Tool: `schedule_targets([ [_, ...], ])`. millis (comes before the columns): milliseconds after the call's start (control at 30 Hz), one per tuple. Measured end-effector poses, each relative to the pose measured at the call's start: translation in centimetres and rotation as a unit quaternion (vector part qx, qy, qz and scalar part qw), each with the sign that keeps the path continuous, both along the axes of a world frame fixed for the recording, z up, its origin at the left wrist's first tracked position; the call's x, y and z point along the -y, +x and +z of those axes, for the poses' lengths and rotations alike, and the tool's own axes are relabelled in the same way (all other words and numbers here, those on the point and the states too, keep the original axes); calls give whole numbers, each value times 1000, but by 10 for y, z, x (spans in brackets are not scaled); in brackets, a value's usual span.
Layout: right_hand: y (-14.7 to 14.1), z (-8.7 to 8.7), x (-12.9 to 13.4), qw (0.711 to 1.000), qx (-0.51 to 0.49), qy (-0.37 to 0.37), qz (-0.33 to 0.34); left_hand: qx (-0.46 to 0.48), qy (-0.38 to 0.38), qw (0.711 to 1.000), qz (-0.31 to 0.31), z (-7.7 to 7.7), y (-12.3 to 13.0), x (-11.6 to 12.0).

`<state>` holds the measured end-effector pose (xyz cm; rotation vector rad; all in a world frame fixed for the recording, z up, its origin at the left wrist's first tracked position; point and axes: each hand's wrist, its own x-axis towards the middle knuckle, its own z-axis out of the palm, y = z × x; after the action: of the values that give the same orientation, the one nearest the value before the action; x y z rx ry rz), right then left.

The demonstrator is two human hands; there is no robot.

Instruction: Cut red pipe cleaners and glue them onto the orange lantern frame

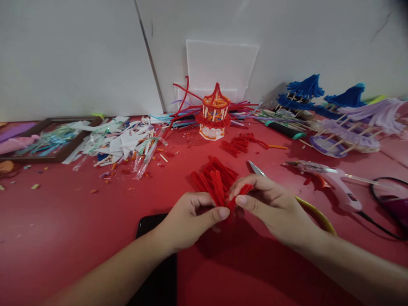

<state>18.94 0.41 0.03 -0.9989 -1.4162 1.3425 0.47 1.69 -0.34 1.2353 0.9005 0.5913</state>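
Red pipe cleaners (217, 187) stand up in a small bunch from my left hand (194, 219), whose thumb presses on their lower ends. My right hand (267, 204) pinches a red piece of pipe cleaner (245, 190) between thumb and fingers, close beside the left fingertips. Behind both hands, a pile of cut red pipe cleaners (225, 168) lies on the table. Further back stands a small pavilion model (216, 111) with an orange and red frame, pale posts and a white base. A scissor blade (256, 168) shows past my right hand, which hides part of the scissors.
To the right are a pink glue gun (341, 185) with a cord, and blue (306, 91) and lilac (366, 117) pavilion models. A black phone (153, 263) lies under my left forearm. Paper scraps (124, 142) and a brown frame (41, 159) are at left.
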Motion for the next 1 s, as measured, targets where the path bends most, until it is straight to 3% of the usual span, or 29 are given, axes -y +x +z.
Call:
schedule_targets([
  [200,10,2,-6,997,-40,38,-53,64,-64,986,137,-1,3,-2],
  [267,15,5,-9,999,16,24,-36,83,-67,981,163,-2,3,-3],
  [333,17,8,-12,990,137,6,22,85,-68,977,181,-2,2,-3],
  [433,15,8,-13,942,320,15,99,67,-67,979,183,-3,1,-4],
  [533,11,6,-10,906,400,-2,140,61,-52,982,172,-4,1,-3],
  [767,11,4,-9,907,393,-43,144,62,-71,980,172,-5,1,-4],
  [900,12,1,-8,901,405,-22,154,63,-73,981,171,-7,1,-5],
  [1000,12,1,-9,886,448,22,118,61,-76,981,169,-8,0,-5],
])
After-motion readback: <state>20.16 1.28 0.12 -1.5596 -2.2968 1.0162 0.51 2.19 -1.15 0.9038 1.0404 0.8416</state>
